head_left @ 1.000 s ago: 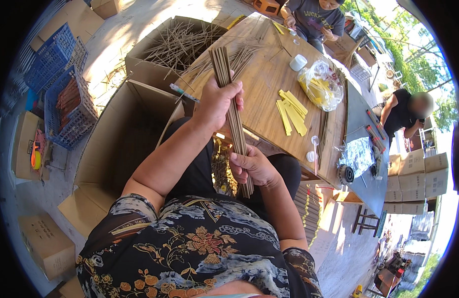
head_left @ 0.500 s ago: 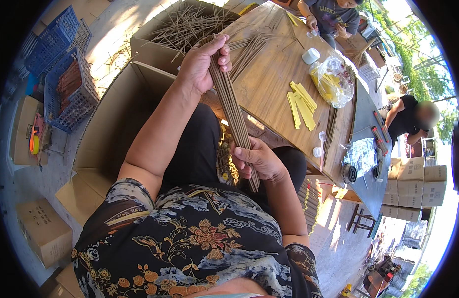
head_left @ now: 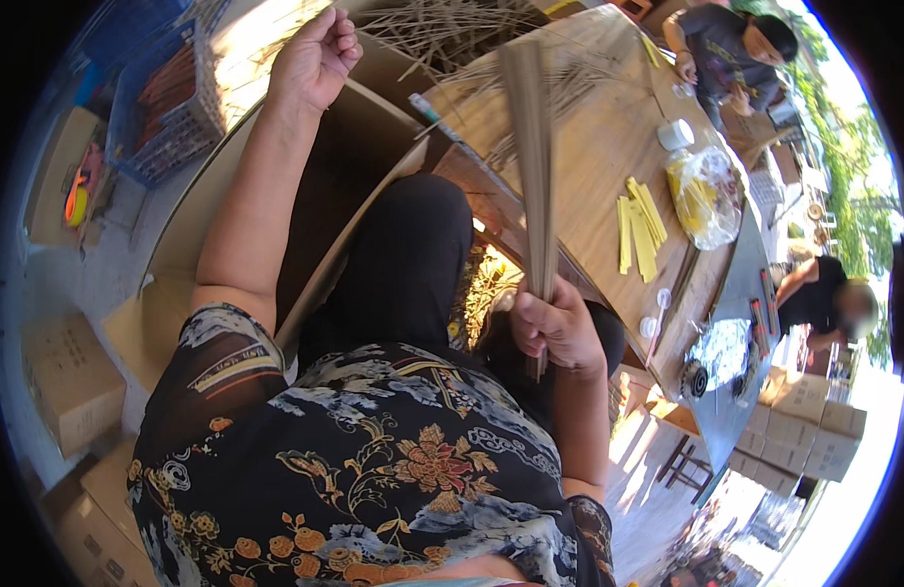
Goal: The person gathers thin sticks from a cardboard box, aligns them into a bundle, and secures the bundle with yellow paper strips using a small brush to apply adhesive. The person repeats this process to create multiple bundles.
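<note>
I log: one bundle (head_left: 533, 186), gathered, no wrap visible, clamped in right fingers (head_left: 569, 328) before the bench (head_left: 594, 201). Left hand (head_left: 317, 64): raised, fingers curled together, seemingly empty. Ungathered: loose sticks (head_left: 447, 31). Untouched: yellow strips (head_left: 644, 233).

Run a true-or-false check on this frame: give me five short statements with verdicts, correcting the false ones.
1. The right hand grips the bundle of thin brown sticks near its lower end. True.

2. Both hands are on the bundle. False: the left hand is raised away from it, fingers curled.

3. Several yellow strips lie on the wooden table. True.

4. The strips are the only things on the table. False: a clear plastic bag and a white tub are there too.

5. A person in a dark grey T-shirt is at the far side of the table. True.
</note>
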A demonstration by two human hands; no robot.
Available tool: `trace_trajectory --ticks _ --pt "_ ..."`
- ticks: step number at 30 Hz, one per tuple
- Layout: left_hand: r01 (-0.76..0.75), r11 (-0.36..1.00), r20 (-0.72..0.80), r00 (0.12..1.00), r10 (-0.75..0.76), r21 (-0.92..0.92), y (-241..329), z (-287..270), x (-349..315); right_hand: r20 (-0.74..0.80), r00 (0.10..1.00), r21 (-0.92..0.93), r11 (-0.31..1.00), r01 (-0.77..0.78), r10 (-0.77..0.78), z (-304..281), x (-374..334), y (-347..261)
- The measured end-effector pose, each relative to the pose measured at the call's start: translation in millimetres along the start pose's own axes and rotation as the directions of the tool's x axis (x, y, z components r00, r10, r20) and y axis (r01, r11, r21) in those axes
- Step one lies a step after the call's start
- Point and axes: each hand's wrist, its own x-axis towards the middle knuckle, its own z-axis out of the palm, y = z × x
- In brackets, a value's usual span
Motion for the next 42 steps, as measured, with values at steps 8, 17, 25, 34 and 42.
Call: trace_trajectory --ticks 8,17,25,34,42 --pt "0.557 0.280 -0.446 0.814 -0.371 0.782 -24.8 -174.3 -69.8 -0.150 0.984 0.044 0.994 0.104 -0.096 -7.5 11.7 4.5" --pt "0.285 -0.391 -0.459 0.742 -0.488 0.875 -168.3 -368.7 -186.5 -0.219 0.966 0.051 0.987 0.155 -0.141 -12.4 33.5 -0.5" --pt "0.317 -0.693 -0.546 0.827 -0.132 0.648 -155.8 -284.3 -209.8 -0.251 0.958 0.065 0.985 0.160 -0.140 -14.1 38.4 0.5" --pt "0.307 -0.724 -0.423 0.906 0.022 0.618 -134.6 -319.7 -208.1 -0.262 0.939 -0.013 0.973 0.229 -0.224 -5.3 41.5 -1.5" --pt "0.482 -0.690 -0.414 0.866 0.281 0.540 -68.2 -394.9 -177.9 -0.319 0.922 -0.014 0.974 0.225 -0.217 -8.5 37.5 3.6"
